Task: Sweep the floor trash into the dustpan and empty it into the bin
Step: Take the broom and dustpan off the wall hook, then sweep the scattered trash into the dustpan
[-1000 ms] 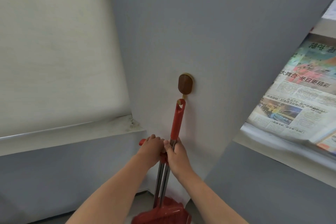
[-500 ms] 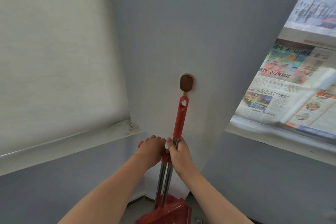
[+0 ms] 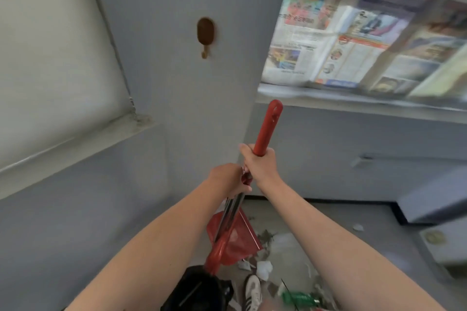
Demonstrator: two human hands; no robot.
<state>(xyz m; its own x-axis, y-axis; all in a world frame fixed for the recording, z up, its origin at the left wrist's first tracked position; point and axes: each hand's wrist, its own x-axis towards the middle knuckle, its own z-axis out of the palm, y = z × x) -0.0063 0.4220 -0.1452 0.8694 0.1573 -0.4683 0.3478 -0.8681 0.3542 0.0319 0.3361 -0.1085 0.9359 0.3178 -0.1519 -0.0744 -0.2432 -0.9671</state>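
The pale grey floor (image 3: 353, 222) showed only at lower right, strewn from 5 to 6 o'clock with floor trash: crumpled white paper scraps (image 3: 264, 269) and a blurred green plastic bottle (image 3: 300, 298) near a white sneaker (image 3: 252, 290). A blue-grey wall corner (image 3: 177, 108) filled the middle, with a white roller blind (image 3: 50, 58) at 9 o'clock and a window papered with newspapers (image 3: 341, 40) at 2 o'clock above a grey ledge (image 3: 353, 106). Open floor ran toward 3 o'clock, hemmed by dark skirting and a grey box-like unit (image 3: 434, 199) at the right edge. The right hand (image 3: 260, 164) gripped the red plastic broom handle (image 3: 267, 126), fingers wrapped round its lower end. The left hand (image 3: 227, 179), just below at 7 o'clock, was closed round the chrome shafts (image 3: 233, 209). The red plastic dustpan (image 3: 240, 237) sat at 6 o'clock by the trash's edge, with the black broom head (image 3: 199, 290) nearer the person. Since a second earlier, the handle's tip had left the brown oval wall hook (image 3: 206, 33), now well apart at 11 o'clock, and the view had dropped floorward.
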